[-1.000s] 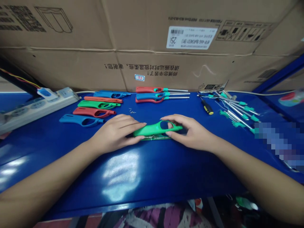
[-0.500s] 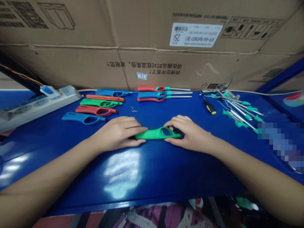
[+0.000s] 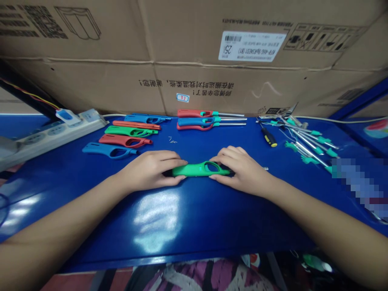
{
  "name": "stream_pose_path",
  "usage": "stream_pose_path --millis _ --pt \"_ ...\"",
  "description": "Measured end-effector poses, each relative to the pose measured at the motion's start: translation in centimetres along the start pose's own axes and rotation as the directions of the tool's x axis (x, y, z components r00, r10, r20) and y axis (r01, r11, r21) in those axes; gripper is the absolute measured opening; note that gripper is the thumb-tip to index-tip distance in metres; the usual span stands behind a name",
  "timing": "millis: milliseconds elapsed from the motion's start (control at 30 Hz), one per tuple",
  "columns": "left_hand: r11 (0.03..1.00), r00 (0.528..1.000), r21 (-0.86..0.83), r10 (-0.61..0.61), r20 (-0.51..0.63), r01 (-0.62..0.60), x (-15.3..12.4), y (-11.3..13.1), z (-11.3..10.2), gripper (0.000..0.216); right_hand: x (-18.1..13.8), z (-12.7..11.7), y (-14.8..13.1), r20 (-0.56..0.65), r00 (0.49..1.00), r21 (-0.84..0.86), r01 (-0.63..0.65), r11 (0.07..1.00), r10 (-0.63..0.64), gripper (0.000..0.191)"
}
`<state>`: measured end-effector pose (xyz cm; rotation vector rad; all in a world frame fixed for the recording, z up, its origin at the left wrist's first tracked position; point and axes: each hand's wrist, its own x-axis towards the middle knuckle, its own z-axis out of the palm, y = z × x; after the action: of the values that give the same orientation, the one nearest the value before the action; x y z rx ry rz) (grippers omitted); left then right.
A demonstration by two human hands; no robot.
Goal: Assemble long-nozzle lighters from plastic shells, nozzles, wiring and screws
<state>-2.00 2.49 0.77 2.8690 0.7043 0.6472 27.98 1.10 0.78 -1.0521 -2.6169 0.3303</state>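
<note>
A green lighter body lies flat on the blue table, long axis left to right. My left hand is closed over its left end, fingers on top and thumb at the near side. My right hand grips its right end, fingers curled over the top beside the trigger hole. A thin metal tip sticks out to the right of my right hand.
Several coloured lighter shells lie at the back left, three finished lighters at the back middle. A screwdriver and several metal tubes lie at the right. A power strip sits left, and cardboard boxes wall the back.
The upper green shell, tilted up a second ago, now lies pressed flat on the lower half. My right hand's fingers moved from the trigger hole to the top of the right end.
</note>
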Motion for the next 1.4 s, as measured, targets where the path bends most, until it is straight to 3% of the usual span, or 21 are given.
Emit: stream_pose_path --millis 300,1033,1400 --pt "0.996 0.999 -0.08 -0.032 0.035 0.035 0.19 -0.05 0.0 0.028 -0.03 0.27 0.08 -0.003 1.0 -0.016 -0.011 1.0 0.011 0.034" --pt "0.992 0.998 -0.116 -0.061 -0.027 0.057 0.11 -0.18 0.23 0.026 0.06 0.6 0.25 -0.058 0.996 -0.041 -0.068 0.997 0.066 0.033" --pt "0.987 0.993 -0.112 -0.109 0.054 0.114 0.17 0.07 0.01 0.027 -0.08 0.89 0.27 -0.057 0.998 -0.045 -0.044 0.998 0.041 0.034"
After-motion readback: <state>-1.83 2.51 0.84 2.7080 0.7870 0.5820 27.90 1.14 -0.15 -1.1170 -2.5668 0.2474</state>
